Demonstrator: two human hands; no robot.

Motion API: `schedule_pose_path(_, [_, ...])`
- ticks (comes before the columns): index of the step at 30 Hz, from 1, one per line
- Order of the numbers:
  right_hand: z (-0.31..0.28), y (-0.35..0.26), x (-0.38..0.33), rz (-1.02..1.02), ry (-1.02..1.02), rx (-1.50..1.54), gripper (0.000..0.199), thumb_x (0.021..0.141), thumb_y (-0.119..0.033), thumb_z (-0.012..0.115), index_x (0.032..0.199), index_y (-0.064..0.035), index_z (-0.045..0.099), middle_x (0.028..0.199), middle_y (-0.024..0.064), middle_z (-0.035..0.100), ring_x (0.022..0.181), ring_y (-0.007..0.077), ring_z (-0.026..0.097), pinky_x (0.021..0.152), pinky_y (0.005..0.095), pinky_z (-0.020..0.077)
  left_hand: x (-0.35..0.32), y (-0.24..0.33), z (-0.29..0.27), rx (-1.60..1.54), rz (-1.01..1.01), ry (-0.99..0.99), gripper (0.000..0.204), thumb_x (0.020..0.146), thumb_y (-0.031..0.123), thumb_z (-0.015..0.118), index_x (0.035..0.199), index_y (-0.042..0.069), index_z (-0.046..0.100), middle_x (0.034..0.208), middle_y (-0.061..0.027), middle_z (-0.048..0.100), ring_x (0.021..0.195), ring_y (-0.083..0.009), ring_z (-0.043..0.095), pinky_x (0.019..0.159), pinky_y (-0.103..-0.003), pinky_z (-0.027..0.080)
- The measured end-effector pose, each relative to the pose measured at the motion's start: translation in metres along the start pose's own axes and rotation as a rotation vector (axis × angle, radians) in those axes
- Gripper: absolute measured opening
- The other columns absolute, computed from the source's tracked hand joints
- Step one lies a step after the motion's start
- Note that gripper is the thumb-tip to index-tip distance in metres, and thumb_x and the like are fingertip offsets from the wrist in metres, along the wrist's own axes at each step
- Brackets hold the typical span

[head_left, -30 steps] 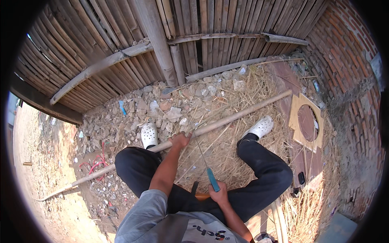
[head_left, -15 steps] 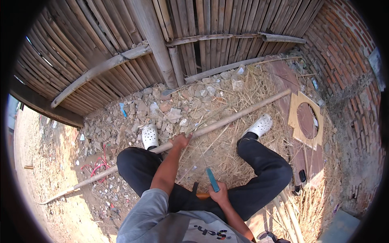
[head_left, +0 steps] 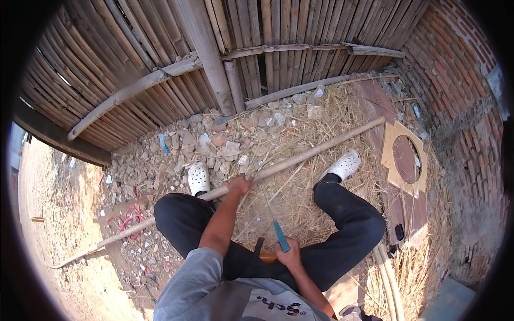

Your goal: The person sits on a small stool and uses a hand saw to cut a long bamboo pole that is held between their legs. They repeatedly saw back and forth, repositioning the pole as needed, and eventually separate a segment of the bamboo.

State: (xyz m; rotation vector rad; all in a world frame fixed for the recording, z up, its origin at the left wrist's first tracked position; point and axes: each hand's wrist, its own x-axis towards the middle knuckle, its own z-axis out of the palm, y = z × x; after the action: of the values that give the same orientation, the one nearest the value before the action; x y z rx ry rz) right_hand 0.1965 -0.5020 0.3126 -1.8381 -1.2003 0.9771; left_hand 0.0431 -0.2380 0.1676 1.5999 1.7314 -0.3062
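Note:
A long, pale wooden pole [head_left: 316, 151] runs aslant in front of me, over my left leg, from the lower left to the upper right. My left hand [head_left: 239, 184] is closed around it near its middle. In my right hand [head_left: 289, 253], low between my thighs, is a saw with a teal handle [head_left: 280, 236]. Its long thin blade [head_left: 265, 198] shows nearly edge-on and reaches up to the pole just right of my left hand. Whether the teeth bite into the wood is too fine to tell. An orange and black item [head_left: 266, 258] sits by my lap.
Slatted bamboo fencing [head_left: 300, 27] stands ahead, with a brick wall [head_left: 460, 91] at right. Rubble [head_left: 184, 140] and straw [head_left: 332, 107] cover the ground. A board with a round hole [head_left: 389, 147] lies right; more poles [head_left: 386, 278] lie lower right. Red cord [head_left: 131, 216] lies left.
Both hands stay nearly in place, with the saw blade still against the pole. The poles at the lower right have shifted slightly to the right and upward.

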Motion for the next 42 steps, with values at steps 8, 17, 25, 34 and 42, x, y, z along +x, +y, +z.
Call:
schedule_pose_path(8, [-0.005, -0.007, -0.025, -0.006, 0.000, -0.007, 0.020, 0.076, -0.009, 0.060, 0.062, 0.0010, 0.050, 0.053, 0.0136, 0.047, 0.047, 0.0202, 0.050, 0.050, 0.0374, 0.0408, -0.022, -0.010, 0.007, 0.005, 0.011, 0.044, 0.080, 0.092, 0.069, 0.027, 0.138, 0.007, 0.046, 0.142, -0.0156, 0.047, 0.136, -0.0364, 0.036, 0.107, -0.068, 0.016])
schedule_pose_path(17, [-0.004, -0.008, -0.041, 0.005, 0.015, -0.009, 0.019, 0.076, -0.009, 0.059, 0.063, 0.0014, 0.049, 0.052, 0.0142, 0.046, 0.047, 0.0204, 0.049, 0.049, 0.0376, 0.0401, -0.035, -0.010, -0.004, 0.022, 0.006, -0.002, 0.081, 0.091, 0.070, 0.029, 0.139, 0.007, 0.044, 0.142, -0.0160, 0.047, 0.137, -0.0368, 0.035, 0.107, -0.067, 0.015])
schedule_pose_path(25, [0.007, -0.034, -0.027, -0.011, -0.007, -0.026, 0.019, 0.076, -0.009, 0.059, 0.063, 0.0025, 0.051, 0.052, 0.0158, 0.047, 0.047, 0.0212, 0.049, 0.050, 0.0383, 0.0409, -0.041, -0.020, -0.026, -0.022, 0.012, 0.015, 0.081, 0.090, 0.070, 0.032, 0.139, 0.007, 0.044, 0.143, -0.0158, 0.045, 0.137, -0.0363, 0.034, 0.108, -0.066, 0.012])
schedule_pose_path(34, [0.021, -0.049, -0.017, 0.008, 0.024, 0.000, 0.020, 0.074, -0.011, 0.060, 0.062, 0.0021, 0.051, 0.051, 0.0149, 0.047, 0.046, 0.0219, 0.050, 0.050, 0.0387, 0.0412, -0.043, -0.025, -0.052, -0.029, 0.036, 0.054, 0.078, 0.091, 0.068, 0.034, 0.138, 0.007, 0.047, 0.141, -0.0165, 0.047, 0.135, -0.0357, 0.036, 0.107, -0.067, 0.015])
schedule_pose_path(42, [0.041, -0.021, -0.017, -0.023, 0.032, -0.107, 0.018, 0.075, -0.011, 0.060, 0.063, 0.0011, 0.052, 0.054, 0.0182, 0.050, 0.048, 0.0286, 0.054, 0.051, 0.0406, 0.0422, -0.022, -0.041, -0.010, -0.003, 0.013, 0.047, 0.078, 0.091, 0.069, 0.034, 0.137, 0.007, 0.047, 0.143, -0.0137, 0.046, 0.135, -0.0346, 0.037, 0.107, -0.066, 0.015])
